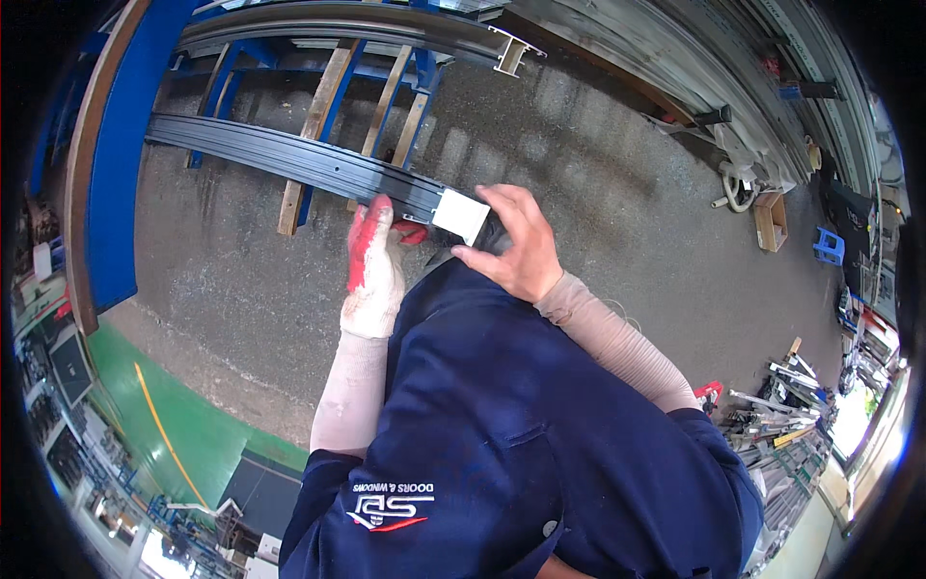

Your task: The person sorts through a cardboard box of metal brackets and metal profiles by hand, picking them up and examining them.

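Observation:
A long dark grey grooved metal profile (289,159) reaches from the blue rack at the left to just in front of my body. At its near end is a white square piece (460,215); I cannot tell whether it is a cap or a label. My left hand (374,261), in a white glove with red-coated fingers, grips the profile's near edge just left of that piece. Bare, my right hand (521,241) curls its thumb and fingers around the white piece at the profile's end. Part of the end is hidden by my fingers.
Blue rack arms with wooden strips (328,106) lie under the profile, and another profile (386,29) rests farther back. A blue post (125,164) stands at left. Long profiles (694,58) line the far right, near a cardboard box (770,220) and a blue stool (828,246).

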`<action>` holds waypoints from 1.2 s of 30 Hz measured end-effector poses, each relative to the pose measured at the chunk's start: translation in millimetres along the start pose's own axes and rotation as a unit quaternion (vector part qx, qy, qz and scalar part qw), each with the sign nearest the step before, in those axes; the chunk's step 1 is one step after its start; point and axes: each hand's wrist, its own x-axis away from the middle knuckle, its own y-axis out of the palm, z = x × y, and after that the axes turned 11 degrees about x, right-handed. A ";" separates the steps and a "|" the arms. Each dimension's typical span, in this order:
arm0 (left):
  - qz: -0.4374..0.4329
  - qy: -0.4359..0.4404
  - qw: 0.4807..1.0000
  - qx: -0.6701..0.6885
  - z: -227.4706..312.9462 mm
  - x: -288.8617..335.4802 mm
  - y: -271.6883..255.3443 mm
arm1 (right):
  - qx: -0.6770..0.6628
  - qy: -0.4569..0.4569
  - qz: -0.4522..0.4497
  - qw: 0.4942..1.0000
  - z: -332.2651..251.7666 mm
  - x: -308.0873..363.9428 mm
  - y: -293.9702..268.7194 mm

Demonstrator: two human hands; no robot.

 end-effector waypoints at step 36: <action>-0.015 0.027 0.998 -0.052 6.9 -9.1 -7.4 | -0.006 -0.007 0.007 1.000 -4.4 -10.9 19.8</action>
